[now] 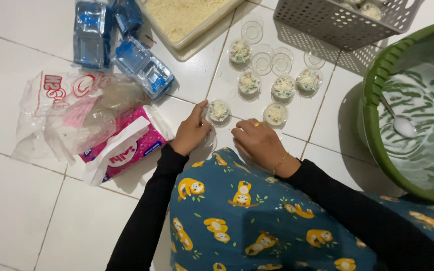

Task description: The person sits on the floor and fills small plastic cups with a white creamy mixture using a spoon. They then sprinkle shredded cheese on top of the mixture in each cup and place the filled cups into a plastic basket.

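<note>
On a white tiled floor [21, 200], the person's left hand [192, 131] rests its fingertips against a small round clear plastic cup filled with shredded cheese [219, 111], touching its side without closing round it; the right hand [258, 142], ring on one finger, lies palm-down and loosely curled just beside, holding nothing. More filled cups [283, 87] and empty clear lids [262, 59] lie just beyond; a green plastic basin [377, 75] sits right, a pink tissue pack [126, 148] left.
</note>
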